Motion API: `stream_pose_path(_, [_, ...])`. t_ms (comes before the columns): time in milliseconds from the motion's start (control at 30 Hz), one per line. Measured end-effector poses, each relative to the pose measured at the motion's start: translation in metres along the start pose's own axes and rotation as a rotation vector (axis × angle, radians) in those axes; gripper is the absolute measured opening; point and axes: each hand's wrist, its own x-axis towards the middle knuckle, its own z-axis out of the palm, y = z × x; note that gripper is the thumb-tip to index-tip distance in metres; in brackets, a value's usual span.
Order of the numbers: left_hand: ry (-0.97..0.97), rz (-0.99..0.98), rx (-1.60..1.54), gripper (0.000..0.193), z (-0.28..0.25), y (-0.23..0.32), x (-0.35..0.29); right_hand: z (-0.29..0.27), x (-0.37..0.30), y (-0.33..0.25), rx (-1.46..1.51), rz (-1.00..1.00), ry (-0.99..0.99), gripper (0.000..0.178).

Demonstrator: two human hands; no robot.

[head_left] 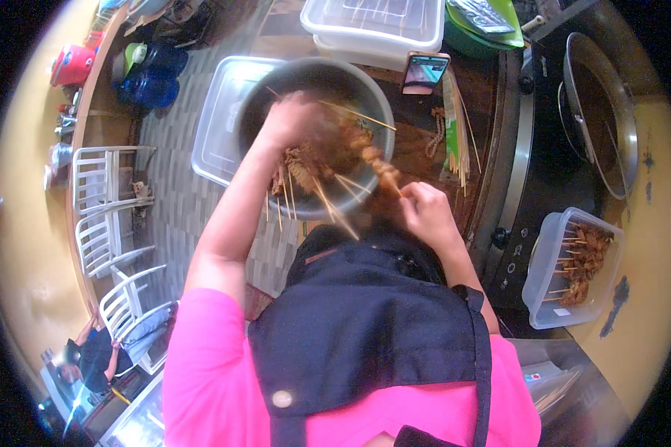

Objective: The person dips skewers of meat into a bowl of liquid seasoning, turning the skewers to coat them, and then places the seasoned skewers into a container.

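Note:
A large round metal pot [387, 100] stands in front of me, holding a heap of skewered brown meat [303, 170] whose bare stick ends poke over the near rim. Above the pot's right side, a meat skewer [378, 162] slants toward me, its lower end pinched between the fingers of my right hand [427, 211]. My left hand [300, 121] reaches down into the pot by the far-left part of the heap. Motion smears its fingers, so whether they grip anything is unclear. A loose bamboo stick [359, 113] crosses the far right of the pot.
Bare bamboo sticks [458, 134] and a propped phone [426, 73] are right of the pot. Clear plastic containers [373, 22] stand beyond it; a clear lid [215, 119] lies left. Farther right are a stove [511, 253], a wok [600, 112] and a tub [537, 287] of skewers.

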Motion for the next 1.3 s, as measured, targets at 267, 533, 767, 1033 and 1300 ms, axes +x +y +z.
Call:
stream_pose_path(267, [0.116, -0.011, -0.307, 0.037, -0.044, -0.010, -0.038, 0.013, 0.047, -0.026, -0.225, 0.016, -0.302, 0.016])
stream_pose_path(533, [0.211, -0.030, -0.202, 0.025, -0.060, -0.014, -0.059, 0.019, 0.052, -0.024, -0.377, -0.092, -0.345, 0.013])
stream_pose_path(767, [0.233, 0.050, -0.208, 0.028, -0.091, 0.005, -0.057, 0.038, 0.071, -0.042, -0.018, -0.108, 0.007, 0.016])
stream_pose_path(1033, [0.045, 0.191, -0.568, 0.041, -0.079, 0.001, -0.055, 0.039, 0.067, -0.022, 0.170, -0.056, -0.114, 0.013])
stream_pose_path(1300, [0.745, -0.196, -0.652, 0.073, -0.018, 0.029, -0.051, 0.032, 0.056, -0.013, 0.206, 0.023, -0.021, 0.010])
